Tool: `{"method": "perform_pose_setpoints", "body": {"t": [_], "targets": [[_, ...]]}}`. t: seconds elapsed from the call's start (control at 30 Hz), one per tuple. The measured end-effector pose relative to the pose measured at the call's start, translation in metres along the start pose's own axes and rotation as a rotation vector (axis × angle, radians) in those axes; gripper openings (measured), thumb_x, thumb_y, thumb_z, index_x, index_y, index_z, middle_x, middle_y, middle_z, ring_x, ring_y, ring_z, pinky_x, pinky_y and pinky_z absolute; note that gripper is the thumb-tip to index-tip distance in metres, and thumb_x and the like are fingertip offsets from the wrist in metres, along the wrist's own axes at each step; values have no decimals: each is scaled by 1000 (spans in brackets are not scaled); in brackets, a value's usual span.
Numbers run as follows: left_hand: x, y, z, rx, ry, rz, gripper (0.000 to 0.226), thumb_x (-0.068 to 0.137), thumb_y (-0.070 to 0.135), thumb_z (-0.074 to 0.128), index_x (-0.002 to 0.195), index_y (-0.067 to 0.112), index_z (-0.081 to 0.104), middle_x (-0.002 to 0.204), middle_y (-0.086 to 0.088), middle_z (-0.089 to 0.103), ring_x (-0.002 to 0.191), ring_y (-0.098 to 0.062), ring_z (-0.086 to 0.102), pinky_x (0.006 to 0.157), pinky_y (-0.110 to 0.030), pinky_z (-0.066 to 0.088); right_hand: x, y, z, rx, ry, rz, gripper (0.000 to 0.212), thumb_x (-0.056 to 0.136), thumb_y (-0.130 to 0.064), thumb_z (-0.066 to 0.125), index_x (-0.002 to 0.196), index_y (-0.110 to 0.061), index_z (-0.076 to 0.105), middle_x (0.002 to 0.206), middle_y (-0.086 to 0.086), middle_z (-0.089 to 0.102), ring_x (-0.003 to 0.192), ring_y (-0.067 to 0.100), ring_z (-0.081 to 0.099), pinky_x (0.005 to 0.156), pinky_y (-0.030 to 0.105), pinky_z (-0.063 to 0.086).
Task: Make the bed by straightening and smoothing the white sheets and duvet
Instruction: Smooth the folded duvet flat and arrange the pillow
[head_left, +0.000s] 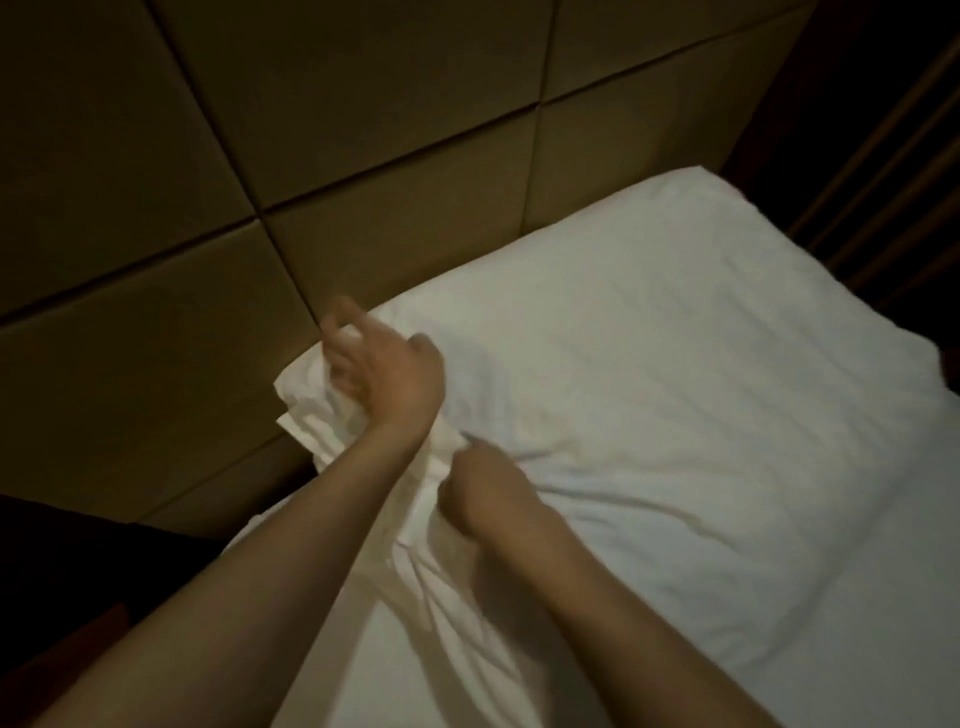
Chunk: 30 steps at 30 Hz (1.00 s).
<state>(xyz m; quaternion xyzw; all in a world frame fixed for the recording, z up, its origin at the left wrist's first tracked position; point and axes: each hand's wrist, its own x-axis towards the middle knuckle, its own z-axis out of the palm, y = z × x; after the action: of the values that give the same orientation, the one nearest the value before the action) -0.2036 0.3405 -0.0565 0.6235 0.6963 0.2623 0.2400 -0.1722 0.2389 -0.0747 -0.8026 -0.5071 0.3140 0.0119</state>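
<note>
A white pillow (675, 353) lies at the head of the bed against the padded headboard. Its open end (306, 410) is bunched and loose at the left. My left hand (384, 374) is over that bunched end, blurred, its fingers spread and partly in the fabric; whether they pinch it is unclear. My right hand (488, 488) grips a gathered fold of the white fabric just below, fingers curled round it. The white sheet (779, 649) covers the mattress in front of the pillow and is creased near my forearms.
A tan padded headboard (260, 156) of square panels fills the upper left. Dark slatted wood (883, 182) stands at the right beyond the bed's far corner. A dark gap (78, 545) lies left of the mattress.
</note>
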Motion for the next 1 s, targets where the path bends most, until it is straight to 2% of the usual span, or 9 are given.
{"method": "perform_pose_setpoints", "body": {"t": [0.1,0.17,0.23,0.33,0.43,0.6,0.67,0.9,1.0], "targets": [[-7,92,21,80,-172,424,64,92,43,39,149,24,16,156,-11,8,144,-31,1,111,-57,-2,17,51,-71,-45,544,-61,31,87,-15,47,116,-5,55,122,17,51,116,36,45,92,41,37],[-16,104,51,203,-324,605,63,92,59,24,148,38,6,159,-3,0,145,-28,-10,105,-66,-11,26,107,-88,-84,680,7,45,95,-31,37,139,-19,37,146,12,34,135,35,26,107,51,19],[-28,65,83,523,-464,696,68,88,71,14,144,45,-14,156,5,-21,142,-26,-22,100,-74,-13,24,178,-72,-143,502,223,56,98,-52,17,149,-36,0,159,-3,-3,144,28,-6,112,60,-4],[-25,12,109,719,-462,655,74,80,78,8,136,48,-29,147,9,-40,137,-24,-33,95,-77,-12,20,263,-53,-157,393,403,63,91,-63,5,144,-40,-19,155,-6,-22,142,24,-20,111,59,-8],[-15,25,109,760,-488,623,78,76,82,5,135,48,-32,145,7,-42,136,-27,-35,94,-76,-18,14,285,-67,-208,349,355,64,90,-65,4,145,-39,-18,155,-3,-22,142,29,-21,109,61,-14],[-57,128,146,552,-382,696,85,65,88,0,136,50,-28,148,7,-37,137,-31,-31,91,-72,-22,30,273,-111,-207,738,209,63,95,-58,17,149,-32,0,158,1,-7,144,32,-11,107,54,-16],[-88,153,172,517,-443,752,85,58,91,-1,127,55,-36,138,12,-49,135,-29,-36,85,-71,-27,41,290,-122,-263,746,136,61,96,-55,23,149,-35,1,158,-3,-8,144,29,-10,106,54,-20],[-96,111,228,769,-546,760,82,50,92,-8,117,59,-42,133,14,-52,131,-23,-43,83,-76,-24,3,499,-77,-8,252,806,62,92,-62,0,148,-37,-6,159,-2,-3,143,35,-8,107,65,-12],[-98,120,225,827,-588,727,83,50,93,-5,115,59,-43,136,13,-49,133,-25,-40,87,-77,-20,-13,501,-79,40,338,791,59,95,-57,4,149,-34,-6,159,0,-4,143,34,-11,107,65,-11]]}}
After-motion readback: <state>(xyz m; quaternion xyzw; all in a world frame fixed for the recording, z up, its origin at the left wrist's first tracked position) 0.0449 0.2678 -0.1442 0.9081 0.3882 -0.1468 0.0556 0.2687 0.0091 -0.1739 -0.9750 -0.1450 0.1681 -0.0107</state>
